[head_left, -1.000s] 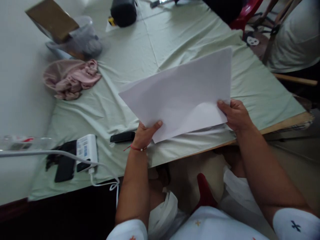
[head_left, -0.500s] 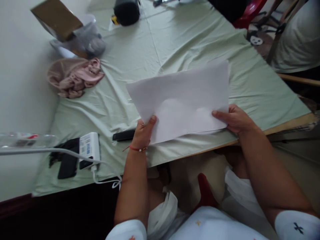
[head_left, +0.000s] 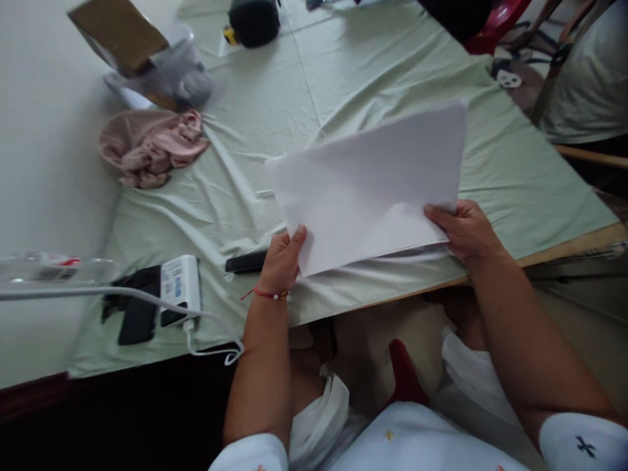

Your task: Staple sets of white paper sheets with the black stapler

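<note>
White paper [head_left: 373,176], which looks like a small stack of sheets, is held between my two hands above the near edge of the table. My left hand [head_left: 283,258] pinches its lower left corner, thumb on top and the fingers hidden beneath. At the lower right corner my right hand [head_left: 464,229] grips the paper the same way, its thumb lying on the upper face. The far edge of the paper tilts up to the right. Beside my left hand lies a black, narrow object [head_left: 245,262], partly covered by that hand.
A pale green cloth [head_left: 255,98] covers the table. At the left are a white power strip [head_left: 181,288] with a cable, a black phone [head_left: 139,320], a pink cloth [head_left: 157,147] and a plastic tub [head_left: 181,75] holding a cardboard box [head_left: 118,33]. A black case [head_left: 254,23] stands farther back.
The paper has shifted right and a little away from me, and its surface is flatter. Both hands keep their hold on it. The whole view has moved slightly.
</note>
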Demonstrator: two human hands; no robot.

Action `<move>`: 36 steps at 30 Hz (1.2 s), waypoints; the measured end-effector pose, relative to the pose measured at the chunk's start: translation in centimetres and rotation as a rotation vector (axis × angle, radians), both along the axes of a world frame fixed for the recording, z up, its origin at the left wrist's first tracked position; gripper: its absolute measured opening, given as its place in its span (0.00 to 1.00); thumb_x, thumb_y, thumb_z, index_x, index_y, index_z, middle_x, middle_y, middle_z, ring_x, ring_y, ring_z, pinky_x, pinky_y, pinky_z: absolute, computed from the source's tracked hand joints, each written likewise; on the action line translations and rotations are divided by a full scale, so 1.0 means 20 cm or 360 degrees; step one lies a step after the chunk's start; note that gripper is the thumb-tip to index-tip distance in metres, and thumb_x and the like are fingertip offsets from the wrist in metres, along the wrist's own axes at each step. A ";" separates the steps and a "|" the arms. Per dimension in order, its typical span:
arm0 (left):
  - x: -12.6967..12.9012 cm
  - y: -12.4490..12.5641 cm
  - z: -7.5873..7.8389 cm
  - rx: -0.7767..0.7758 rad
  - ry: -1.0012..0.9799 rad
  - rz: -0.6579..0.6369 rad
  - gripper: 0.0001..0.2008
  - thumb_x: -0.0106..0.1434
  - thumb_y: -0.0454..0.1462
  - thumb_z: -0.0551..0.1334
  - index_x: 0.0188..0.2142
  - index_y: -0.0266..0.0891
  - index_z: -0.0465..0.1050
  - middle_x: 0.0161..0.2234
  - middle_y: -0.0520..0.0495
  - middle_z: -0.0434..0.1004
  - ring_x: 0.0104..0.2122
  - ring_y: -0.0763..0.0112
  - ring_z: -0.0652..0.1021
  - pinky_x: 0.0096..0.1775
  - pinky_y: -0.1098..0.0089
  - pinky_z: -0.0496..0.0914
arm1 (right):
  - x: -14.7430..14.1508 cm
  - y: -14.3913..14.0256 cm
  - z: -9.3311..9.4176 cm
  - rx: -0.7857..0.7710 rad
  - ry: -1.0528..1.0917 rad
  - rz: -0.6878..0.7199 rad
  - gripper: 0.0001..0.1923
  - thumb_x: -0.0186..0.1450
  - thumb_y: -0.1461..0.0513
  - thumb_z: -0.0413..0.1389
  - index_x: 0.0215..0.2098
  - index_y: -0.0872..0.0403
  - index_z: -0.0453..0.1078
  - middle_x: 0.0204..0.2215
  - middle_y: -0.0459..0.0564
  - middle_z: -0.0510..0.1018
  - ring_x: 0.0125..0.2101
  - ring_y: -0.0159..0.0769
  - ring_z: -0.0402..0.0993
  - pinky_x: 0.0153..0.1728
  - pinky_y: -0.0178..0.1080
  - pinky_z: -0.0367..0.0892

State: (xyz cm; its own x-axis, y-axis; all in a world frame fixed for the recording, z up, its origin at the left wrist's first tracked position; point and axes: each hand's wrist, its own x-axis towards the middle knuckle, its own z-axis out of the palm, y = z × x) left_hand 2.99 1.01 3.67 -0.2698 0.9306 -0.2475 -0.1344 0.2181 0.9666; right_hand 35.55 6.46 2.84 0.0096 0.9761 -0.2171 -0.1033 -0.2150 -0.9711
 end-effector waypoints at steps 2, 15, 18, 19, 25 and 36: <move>-0.01 -0.02 0.00 0.0007 0.0015 -0.0208 0.28 0.55 0.59 0.75 0.26 0.41 0.68 0.16 0.56 0.69 0.14 0.77 0.70 0.16 0.76 0.64 | 0.00 0.01 0.01 0.0032 0.0030 -0.0081 0.20 0.49 0.51 0.78 0.21 0.49 0.73 0.20 0.43 0.73 0.19 0.30 0.65 0.18 0.34 0.64; -0.10 -0.13 0.05 0.0070 0.0153 -0.0292 0.33 0.58 0.65 0.71 0.23 0.42 0.61 0.12 0.57 0.63 0.11 0.82 0.63 0.14 0.79 0.52 | -0.05 -0.02 0.05 -0.0061 -0.0036 0.0178 0.27 0.51 0.44 0.77 0.19 0.50 0.68 0.13 0.42 0.65 0.11 0.26 0.58 0.08 0.32 0.55; -0.12 -0.13 0.06 0.0167 0.0117 -0.0220 0.34 0.57 0.65 0.71 0.22 0.43 0.58 0.13 0.61 0.55 0.12 0.82 0.62 0.15 0.79 0.51 | -0.05 -0.03 0.06 -0.0156 0.0032 0.0268 0.26 0.46 0.47 0.80 0.25 0.50 0.72 0.17 0.42 0.71 0.13 0.26 0.62 0.09 0.31 0.61; -0.13 -0.13 0.06 0.0184 0.0123 -0.0218 0.35 0.57 0.65 0.71 0.22 0.43 0.57 0.13 0.61 0.55 0.12 0.82 0.62 0.15 0.78 0.51 | -0.05 -0.04 0.07 -0.0197 0.0029 0.0340 0.25 0.45 0.48 0.80 0.27 0.50 0.74 0.19 0.42 0.73 0.14 0.26 0.63 0.10 0.31 0.62; -0.18 -0.16 0.07 0.0154 0.0243 -0.0298 0.33 0.60 0.63 0.71 0.23 0.42 0.60 0.13 0.61 0.56 0.12 0.81 0.64 0.15 0.78 0.51 | -0.06 -0.07 0.06 -0.0165 -0.0145 0.0510 0.24 0.51 0.53 0.78 0.20 0.51 0.68 0.17 0.39 0.63 0.13 0.23 0.59 0.10 0.29 0.62; -0.28 -0.20 0.14 0.0719 0.0114 0.0319 0.17 0.65 0.52 0.71 0.34 0.41 0.77 0.13 0.60 0.63 0.13 0.81 0.59 0.19 0.76 0.55 | -0.08 -0.06 0.10 -0.0260 -0.0019 0.0285 0.24 0.44 0.53 0.81 0.20 0.52 0.70 0.16 0.40 0.68 0.11 0.20 0.54 0.07 0.28 0.49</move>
State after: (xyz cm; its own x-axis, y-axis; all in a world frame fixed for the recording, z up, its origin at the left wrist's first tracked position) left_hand -2.58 -2.90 6.38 -0.4557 0.8688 0.1939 -0.0608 -0.2477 0.9669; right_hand 34.03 5.25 4.87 -0.1569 0.9143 -0.3734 -0.0379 -0.3834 -0.9228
